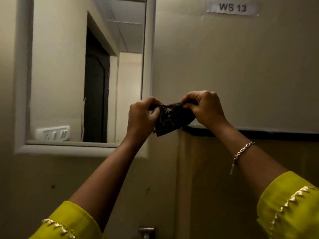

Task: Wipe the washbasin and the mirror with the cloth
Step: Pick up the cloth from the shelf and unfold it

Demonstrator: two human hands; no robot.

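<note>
Cloth: dark, small, frayed threads showing; held in the air right of the mirror, apart from the glass. Left hand and right hand each pinch an upper edge, stretching it between them. Likely light, soft, limp; best gripped bunched in one palm. Washbasin not in view.

Cloth: dark brown-black, small pale dotted pattern, pale frayed threads. Mirror frame: white. Sleeves: yellow-green, gold triangle trim at cuffs. Bracelet: silver. Wall: cream, with black horizontal band. Label: white, black lettering.
</note>
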